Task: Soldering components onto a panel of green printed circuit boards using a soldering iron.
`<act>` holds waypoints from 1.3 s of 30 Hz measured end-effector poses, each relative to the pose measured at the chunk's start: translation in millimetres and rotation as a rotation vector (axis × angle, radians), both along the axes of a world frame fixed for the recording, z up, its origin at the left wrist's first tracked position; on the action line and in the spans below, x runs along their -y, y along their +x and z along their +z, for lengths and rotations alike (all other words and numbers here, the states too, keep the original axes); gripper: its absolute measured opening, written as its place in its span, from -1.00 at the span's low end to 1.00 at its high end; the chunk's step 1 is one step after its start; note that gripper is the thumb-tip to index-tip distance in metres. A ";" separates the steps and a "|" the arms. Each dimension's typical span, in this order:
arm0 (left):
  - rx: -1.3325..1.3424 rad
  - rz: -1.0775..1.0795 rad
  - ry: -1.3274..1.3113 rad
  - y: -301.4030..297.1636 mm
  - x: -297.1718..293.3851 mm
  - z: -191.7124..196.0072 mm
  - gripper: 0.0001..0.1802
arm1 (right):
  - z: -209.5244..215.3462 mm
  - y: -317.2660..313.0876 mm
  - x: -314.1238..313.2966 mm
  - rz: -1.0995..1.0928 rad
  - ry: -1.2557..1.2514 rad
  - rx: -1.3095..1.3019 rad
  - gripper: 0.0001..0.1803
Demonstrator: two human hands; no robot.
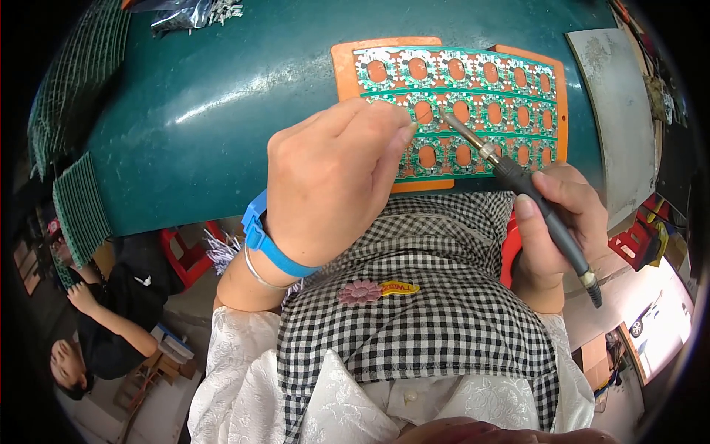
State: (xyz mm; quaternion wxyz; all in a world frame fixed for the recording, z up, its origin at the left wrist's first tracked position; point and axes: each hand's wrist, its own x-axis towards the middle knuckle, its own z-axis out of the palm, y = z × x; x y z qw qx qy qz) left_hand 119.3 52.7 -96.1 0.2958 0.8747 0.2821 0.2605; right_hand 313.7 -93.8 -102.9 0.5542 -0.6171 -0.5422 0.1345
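Circuit-board panel (477, 93) looks partway done — soldering iron (550, 226) over the middle row, can't tell which joints remain. Left hand (333, 152) pinches thin wire (422, 118); right hand (583, 211) fingers grip the iron.

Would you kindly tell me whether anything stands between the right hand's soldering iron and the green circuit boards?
Nothing visible does: the soldering iron, held in the right hand, has its tip at the middle row of circuit boards; the left hand is left of it, not between.

Soldering iron (510, 172): matt plastic-looking grip (559, 231), metal barrel (488, 152). Tabletop (222, 148) smooth, glossy. Apron (458, 325) matt cloth. Blouse (244, 370) satiny cloth.
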 end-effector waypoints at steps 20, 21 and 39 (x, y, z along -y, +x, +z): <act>-0.045 -0.019 0.077 8.0 -3.4 -15.0 -0.85 | 0.2 0.4 -7.6 0.034 -0.030 0.129 -0.73; -0.030 -0.022 0.088 8.4 -3.3 -13.3 -0.89 | 1.5 1.4 -6.8 0.049 -0.029 0.141 -0.73; -0.048 -0.083 0.116 16.4 0.1 -13.6 -0.86 | 0.9 2.3 1.5 0.073 -0.010 0.117 -0.75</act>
